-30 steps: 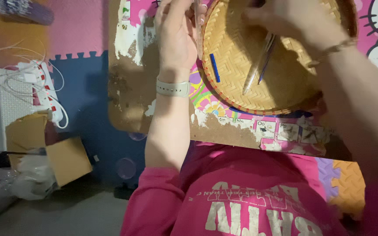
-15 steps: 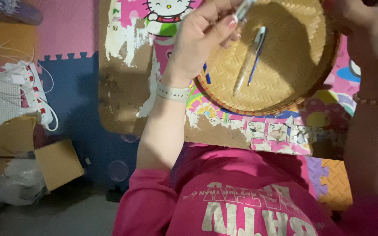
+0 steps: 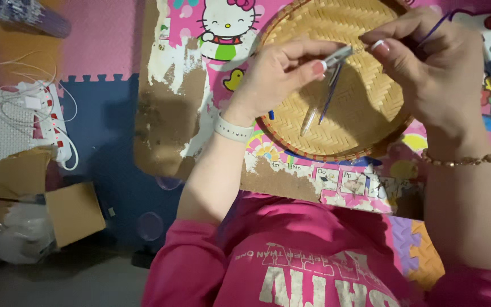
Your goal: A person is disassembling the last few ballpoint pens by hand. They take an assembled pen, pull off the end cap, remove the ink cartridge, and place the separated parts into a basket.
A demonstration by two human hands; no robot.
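— Two hands meet over a round woven tray (image 3: 365, 122) in the upper middle of the frame. What do they hold?

— The left hand (image 3: 277, 74) is curled, thumb and forefinger pinched on a small clear pen-like tube (image 3: 336, 57) just above the tray's weave. The right hand (image 3: 427, 62), upper right, is closed too, its fingertips pinched at the tube's far end; a thin purple thread (image 3: 436, 25) runs up from that grip. Whether the thread joins the tube cannot be told.

— And inside the tray?

— A clear slim stick (image 3: 309, 120) and a blue slim stick (image 3: 329, 96) lie side by side near its centre, slanting toward the lower left. A short blue piece (image 3: 271, 115) shows at the tray's left rim, beside the left wrist.

— What does the tray rest on?

— A worn low table (image 3: 177, 113) with a peeling cartoon-cat top, brown board showing through at centre left. Pink and blue foam floor mats (image 3: 103, 51) lie around it.

— Anything else nearby?

— At far left, a white power strip (image 3: 52, 122) with white cables; below it, lower left, an open cardboard box (image 3: 72, 213). A white wristband (image 3: 233, 128) circles the left wrist, a beaded bracelet (image 3: 461, 161) the right.
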